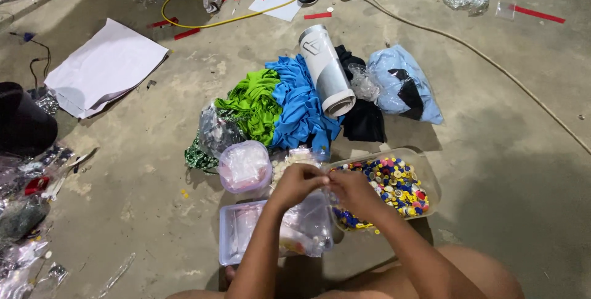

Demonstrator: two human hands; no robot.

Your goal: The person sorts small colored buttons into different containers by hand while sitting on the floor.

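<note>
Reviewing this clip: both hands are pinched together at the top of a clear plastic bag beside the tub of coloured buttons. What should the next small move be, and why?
Probably pull the bag's mouth apart. The left hand and right hand meet fingertip to fingertip on the top edge of the clear plastic bag, which hangs over a clear tray. The tub of buttons sits right beside it. Whether the mouth is sealed cannot be told.

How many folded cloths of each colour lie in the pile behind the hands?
Green cloth: 1
Blue cloth: 1
Black cloth: 1
Total: 3
The pale blue bag beside the pile also shows something black inside; it is not counted.
</note>
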